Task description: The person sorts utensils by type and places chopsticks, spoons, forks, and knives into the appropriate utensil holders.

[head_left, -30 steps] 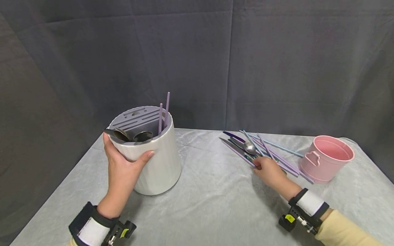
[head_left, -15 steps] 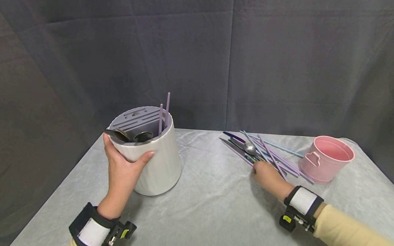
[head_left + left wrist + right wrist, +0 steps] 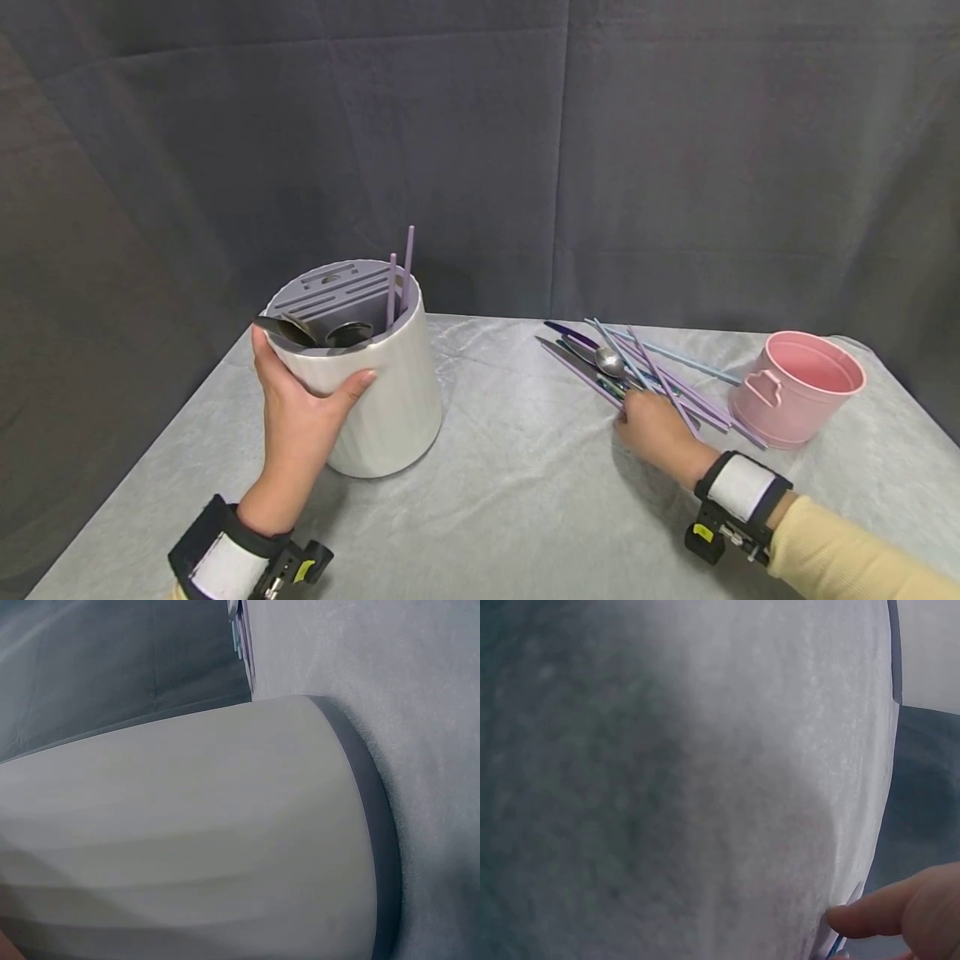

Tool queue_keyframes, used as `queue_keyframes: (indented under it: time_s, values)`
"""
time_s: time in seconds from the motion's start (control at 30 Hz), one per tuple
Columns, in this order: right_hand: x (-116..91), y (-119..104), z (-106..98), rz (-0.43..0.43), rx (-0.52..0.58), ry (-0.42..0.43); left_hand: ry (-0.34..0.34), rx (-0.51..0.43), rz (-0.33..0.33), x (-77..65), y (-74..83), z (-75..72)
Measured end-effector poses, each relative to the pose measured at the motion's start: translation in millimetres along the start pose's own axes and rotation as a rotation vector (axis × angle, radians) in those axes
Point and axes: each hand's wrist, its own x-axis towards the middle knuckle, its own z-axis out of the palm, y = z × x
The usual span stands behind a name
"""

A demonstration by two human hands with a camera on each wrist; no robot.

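My left hand (image 3: 296,417) grips the white utensil holder (image 3: 397,400) near its rim, thumb spread across the front. Its grey slotted insert (image 3: 337,287) shows at the top. Dark spoon heads (image 3: 350,334) and two lilac chopsticks (image 3: 392,287) stand out of its front opening. In the left wrist view the holder's wall (image 3: 187,817) fills the middle. My right hand (image 3: 660,429) is down at the near side of a cutlery pile, its fingertips hidden in the head view. The right wrist view has a finger (image 3: 874,911) against a lilac chopstick (image 3: 821,937); I cannot tell whether it is pinched.
The pile holds a silver spoon (image 3: 609,362), a purple-blue knife (image 3: 570,332), light-blue chopsticks (image 3: 690,361) and several lilac ones. Right of it stands a pink bucket (image 3: 795,408) with a small handle. A grey curtain (image 3: 480,167) hangs behind the pale table cloth (image 3: 495,467).
My right hand has shifted slightly down and toward me at the pile's near side, and one lilac chopstick there has shifted toward me. The left hand and the holder have stayed put.
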Motion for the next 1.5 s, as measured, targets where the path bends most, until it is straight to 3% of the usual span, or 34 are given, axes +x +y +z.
queue_keyframes:
  time_s: [0.4,0.63,0.83,1.0,1.17,1.5]
  values:
    - [7,-1,2,-0.017,-0.075,-0.017,-0.014,0.002,-0.014,-0.2,0.7,-1.4]
    - [10,-7,3,-0.095,-0.132,-0.007,0.0,0.018,-0.014,1.3,-0.6,0.5]
    - [13,-12,8,-0.2,-0.257,0.043,0.0,0.022,-0.021,0.5,-0.9,0.8]
    - [15,-16,8,-0.155,-0.291,0.011,0.004,0.013,-0.003,0.5,-1.0,1.8]
    - [15,-16,0,-0.126,-0.202,0.005,0.002,0.022,-0.003,0.3,-0.7,1.9]
    - [9,-16,-34,-0.157,0.218,0.012,-0.001,0.032,-0.016,-0.2,-0.8,0.4]
